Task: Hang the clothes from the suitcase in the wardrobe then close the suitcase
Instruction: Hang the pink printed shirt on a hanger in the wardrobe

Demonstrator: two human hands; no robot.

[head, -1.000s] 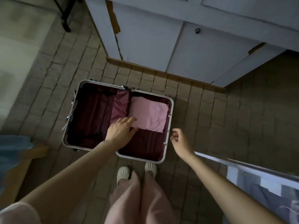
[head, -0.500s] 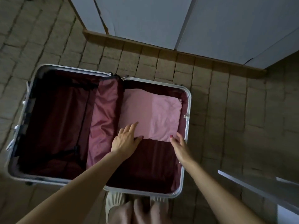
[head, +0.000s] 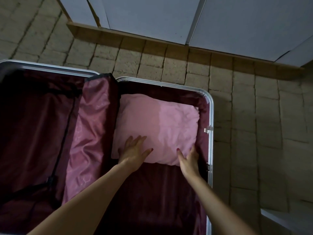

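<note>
An open suitcase [head: 210, 116] is lying flat on a brick-paved floor [head: 254, 133], its silver frame running out of view at the left and near edges. No brand, label or legible writing is showing anywhere; only a faint hexagon pattern is appearing on the shiny maroon divider flap [head: 88, 129], which is slumping between the two halves. The left half is sitting in deep shadow, with dark straps crossing its lining, and its contents are hard to make out. In the far part of the right half a folded pink garment [head: 160, 122] is lying against the lining, filling that end from the divider to the right wall.

The left hand [head: 133, 153] is resting flat on the garment's near left corner, fingers straight and slightly spread, holding nothing. The right hand [head: 189, 160] is touching the garment's near right corner beside the suitcase wall; its thumb is lying on top of the cloth, while its fingers are hidden at the edge, so whether they are curling under the fabric cannot be told. Both forearms are entering from the near edge.

Beyond the suitcase, pale wardrobe doors [head: 152, 17] are standing on a wooden plinth [head: 169, 46], their upper parts cut off. A pale panel [head: 288, 219] is showing at the near right corner, mostly out of view.
</note>
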